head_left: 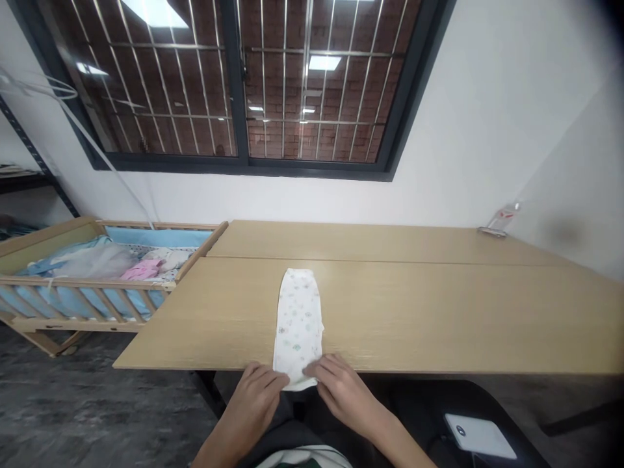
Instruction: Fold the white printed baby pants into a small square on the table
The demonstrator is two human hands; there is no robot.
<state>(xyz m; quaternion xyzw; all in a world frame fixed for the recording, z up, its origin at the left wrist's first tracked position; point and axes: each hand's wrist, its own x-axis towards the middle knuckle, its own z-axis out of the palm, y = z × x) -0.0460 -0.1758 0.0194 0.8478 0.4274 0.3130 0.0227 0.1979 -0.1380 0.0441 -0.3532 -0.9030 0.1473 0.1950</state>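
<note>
A white baby garment [298,315] with small faint green and brown prints lies folded into a long narrow strip on the wooden table. Its near end hangs slightly past the table's front edge. My left hand [257,395] pinches the near left corner of the garment between thumb and fingers. On the other side, my right hand [344,390] grips the near right corner in the same way. The far end of the garment rests flat, untouched by either hand.
The wooden table [439,318] has a seam along its back part. To the left stands a wooden crib [117,283] with blue lining, holding pink and white cloths. A clear plastic packet [502,220] lies at the back right. A white phone [480,435] rests on a black chair [439,403].
</note>
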